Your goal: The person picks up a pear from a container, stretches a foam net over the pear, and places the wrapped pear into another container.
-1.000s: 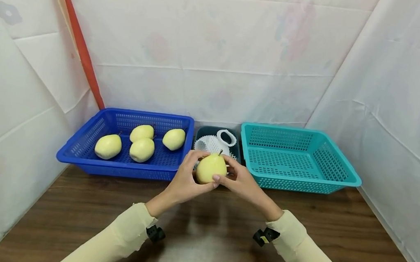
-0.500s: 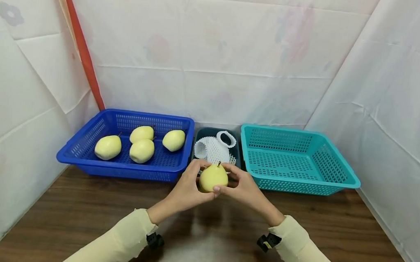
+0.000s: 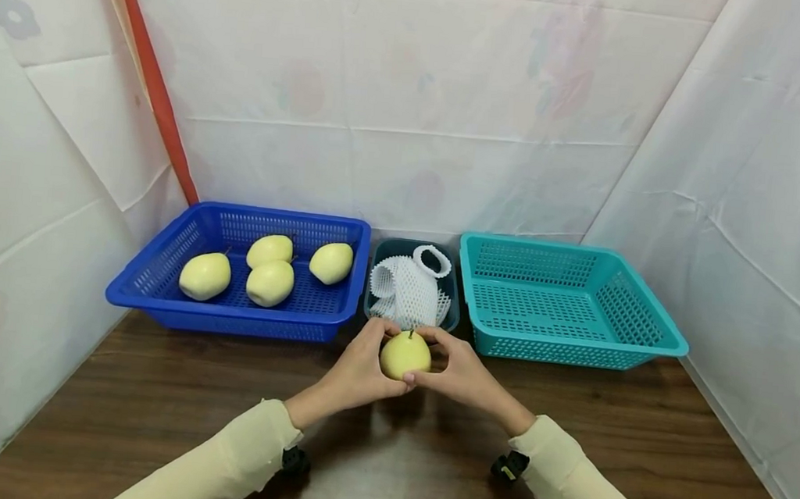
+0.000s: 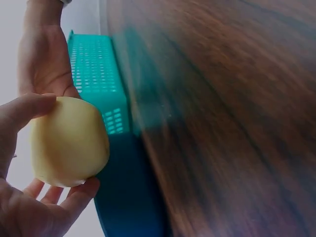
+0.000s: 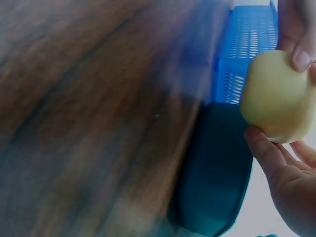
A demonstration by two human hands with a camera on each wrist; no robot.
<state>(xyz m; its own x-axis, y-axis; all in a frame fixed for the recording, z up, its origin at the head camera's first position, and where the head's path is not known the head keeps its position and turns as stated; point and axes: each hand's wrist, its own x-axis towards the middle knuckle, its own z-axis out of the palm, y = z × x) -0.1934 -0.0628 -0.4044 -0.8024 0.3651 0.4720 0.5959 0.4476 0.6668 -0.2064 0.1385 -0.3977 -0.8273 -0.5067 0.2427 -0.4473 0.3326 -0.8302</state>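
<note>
My left hand (image 3: 354, 370) and right hand (image 3: 466, 374) hold a yellow pear (image 3: 406, 356) between them, its stem pointing up and away. Thumbs meet at the near side of the fruit while fingers curl around its far sides. In the left wrist view the pear (image 4: 71, 143) hangs above the tabletop. The right wrist view shows fingertips on the lower end of the same pear (image 5: 276, 98). Just beyond the hands, a small dark teal basket (image 3: 453, 316) contains white foam net sleeves (image 3: 414, 290).
A blue basket (image 3: 225, 318) with several pears (image 3: 205, 276) stands at the back left. At the back right is a turquoise basket (image 3: 576, 344) with nothing in it. White sheeting (image 3: 413, 86) closes off the back and sides of the brown wooden table (image 3: 397, 469).
Both hands have drawn the pear back toward the person, from over the small basket to in front of it. More of the foam nets now shows. The other pears stay in place.
</note>
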